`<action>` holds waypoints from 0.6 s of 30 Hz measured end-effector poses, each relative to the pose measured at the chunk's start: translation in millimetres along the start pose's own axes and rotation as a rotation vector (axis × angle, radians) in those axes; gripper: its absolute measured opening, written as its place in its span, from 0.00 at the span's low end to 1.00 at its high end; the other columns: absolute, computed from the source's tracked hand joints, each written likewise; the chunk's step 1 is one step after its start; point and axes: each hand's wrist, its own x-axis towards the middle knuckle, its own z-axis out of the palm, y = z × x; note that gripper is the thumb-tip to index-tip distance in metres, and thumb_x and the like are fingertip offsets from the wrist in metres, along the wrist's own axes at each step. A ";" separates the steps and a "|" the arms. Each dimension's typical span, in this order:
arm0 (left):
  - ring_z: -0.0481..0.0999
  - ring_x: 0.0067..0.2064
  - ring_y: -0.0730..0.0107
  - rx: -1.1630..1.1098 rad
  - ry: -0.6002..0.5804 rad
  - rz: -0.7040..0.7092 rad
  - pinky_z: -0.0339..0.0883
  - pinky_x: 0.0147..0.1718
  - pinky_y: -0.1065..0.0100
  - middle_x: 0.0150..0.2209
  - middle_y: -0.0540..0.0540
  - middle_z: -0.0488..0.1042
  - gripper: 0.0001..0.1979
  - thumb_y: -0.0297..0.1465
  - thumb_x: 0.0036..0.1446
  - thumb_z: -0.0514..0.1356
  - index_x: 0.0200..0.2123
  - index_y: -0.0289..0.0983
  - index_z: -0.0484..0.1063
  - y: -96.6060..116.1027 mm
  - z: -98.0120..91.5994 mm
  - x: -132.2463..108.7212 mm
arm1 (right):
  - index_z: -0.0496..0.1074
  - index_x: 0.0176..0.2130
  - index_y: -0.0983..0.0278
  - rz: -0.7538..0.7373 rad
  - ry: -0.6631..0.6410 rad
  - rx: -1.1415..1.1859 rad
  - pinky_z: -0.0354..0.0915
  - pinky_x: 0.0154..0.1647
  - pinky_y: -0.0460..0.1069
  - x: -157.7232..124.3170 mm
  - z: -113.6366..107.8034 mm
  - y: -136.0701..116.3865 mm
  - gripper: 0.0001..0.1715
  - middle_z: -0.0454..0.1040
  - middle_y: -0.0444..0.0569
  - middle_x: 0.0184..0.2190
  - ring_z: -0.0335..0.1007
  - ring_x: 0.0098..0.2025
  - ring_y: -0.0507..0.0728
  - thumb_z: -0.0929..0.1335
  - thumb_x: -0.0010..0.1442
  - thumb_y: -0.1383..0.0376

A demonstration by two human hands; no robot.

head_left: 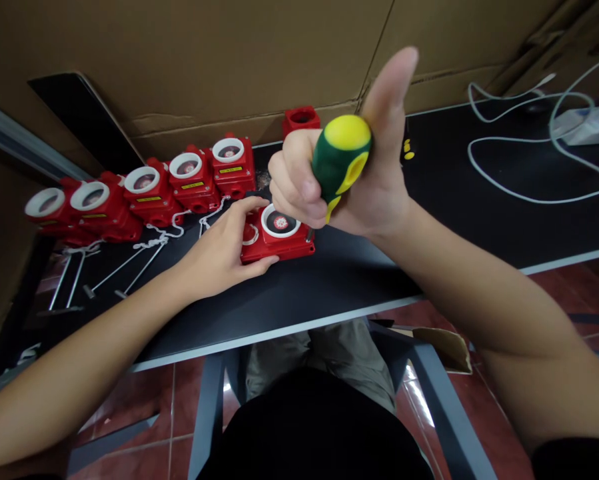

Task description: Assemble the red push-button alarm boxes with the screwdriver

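A red box-shaped unit [292,250] with a white ring around a dark round window lies on the black table. My left hand [224,250] grips its left side, thumb along the near edge and fingers over the far one. Above and to the right of the unit, my right hand [359,167] is raised with its fingers wrapped around a screwdriver [343,157] with a thick green and yellow handle. The thumb sticks up, off the handle. Most of the shaft is hidden behind the hand and handle.
Several similar red units [186,180] stand in a row at the left, with white cords and metal hammers [142,270] in front. Another red housing [302,119] sits at the back. Small yellow pieces [408,150] and a white cable [519,199] lie to the right. Cardboard [204,60] lines the back.
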 end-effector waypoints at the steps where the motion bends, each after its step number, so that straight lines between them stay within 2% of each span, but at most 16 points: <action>1: 0.82 0.73 0.36 -0.005 -0.004 -0.006 0.79 0.73 0.42 0.74 0.27 0.75 0.44 0.47 0.70 0.74 0.77 0.37 0.57 0.5 -0.1 0.1 | 0.74 0.30 0.63 0.004 0.014 -0.013 0.65 0.27 0.46 -0.2 0.3 1.0 0.43 0.70 0.41 0.22 0.65 0.23 0.49 0.78 0.64 0.28; 5: 0.81 0.74 0.36 -0.014 -0.016 -0.031 0.77 0.75 0.42 0.75 0.28 0.74 0.42 0.46 0.71 0.73 0.77 0.37 0.58 3.3 -1.4 0.5 | 0.74 0.32 0.63 0.011 0.120 0.007 0.63 0.28 0.47 -0.6 1.9 6.6 0.47 0.70 0.41 0.26 0.66 0.26 0.50 0.83 0.52 0.25; 7: 0.81 0.74 0.37 -0.017 -0.013 -0.023 0.78 0.74 0.43 0.75 0.28 0.75 0.42 0.45 0.71 0.73 0.77 0.37 0.59 4.3 -2.0 0.5 | 0.72 0.32 0.63 -0.022 0.172 0.016 0.62 0.29 0.48 -0.3 3.1 8.8 0.47 0.70 0.40 0.27 0.64 0.26 0.50 0.86 0.48 0.27; 9: 0.81 0.74 0.36 -0.025 -0.010 -0.014 0.78 0.74 0.43 0.74 0.28 0.75 0.42 0.45 0.71 0.73 0.77 0.37 0.59 4.3 -2.1 0.4 | 0.70 0.32 0.62 -0.057 0.194 0.011 0.61 0.30 0.48 0.1 4.6 9.1 0.47 0.69 0.40 0.27 0.64 0.27 0.50 0.87 0.47 0.30; 12: 0.81 0.74 0.36 -0.022 -0.005 0.001 0.78 0.74 0.42 0.74 0.28 0.75 0.42 0.45 0.72 0.73 0.77 0.37 0.58 2.4 -1.3 0.1 | 0.67 0.33 0.61 -0.067 0.152 0.056 0.62 0.31 0.47 0.2 6.0 5.6 0.43 0.68 0.38 0.28 0.64 0.27 0.49 0.87 0.55 0.35; 15: 0.81 0.74 0.36 -0.007 -0.006 0.021 0.78 0.75 0.42 0.75 0.27 0.74 0.42 0.46 0.73 0.72 0.77 0.37 0.58 -0.4 0.1 -0.2 | 0.70 0.34 0.62 -0.021 0.083 0.107 0.64 0.31 0.48 -1.2 4.3 0.8 0.38 0.66 0.40 0.27 0.64 0.28 0.51 0.77 0.71 0.33; 18: 0.81 0.74 0.36 0.012 0.002 0.020 0.78 0.74 0.43 0.74 0.28 0.74 0.42 0.48 0.72 0.72 0.77 0.38 0.57 -1.1 0.9 -0.4 | 0.76 0.36 0.65 -0.032 -0.001 0.113 0.69 0.34 0.48 -4.0 -1.0 -0.2 0.46 0.70 0.45 0.30 0.67 0.30 0.53 0.64 0.78 0.27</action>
